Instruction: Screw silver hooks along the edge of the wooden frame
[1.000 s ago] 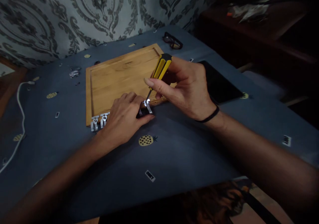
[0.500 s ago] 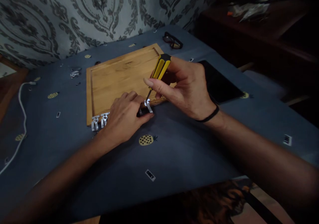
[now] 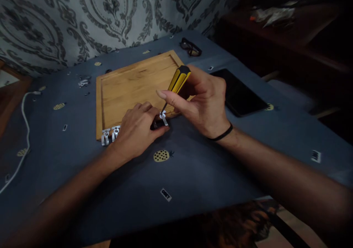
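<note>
My right hand [image 3: 205, 101] is closed around the yellow and black handle of a screwdriver [image 3: 178, 80]. The screwdriver leans, its tip down on a small silver metal hook [image 3: 164, 117] at the near edge of a wooden board [image 3: 132, 82]. My left hand [image 3: 139, 128] grips that hook at the board's edge, thumb below and fingers above; part of the hook is hidden by the fingers. Left of this hand, silver hooks [image 3: 106, 137] sit along the same edge, hanging over it.
More small metal hooks [image 3: 84, 82] lie left of the board on the blue patterned tablecloth [image 3: 124, 189]. A black tablet [image 3: 242, 93] lies to the right, glasses [image 3: 190, 47] at the back. A white cable [image 3: 24, 119] runs down the left side.
My right hand and the top of the screwdriver have shifted slightly down, and the wrist has moved a little left. My left hand stays in place; the tip remains on the hook.
</note>
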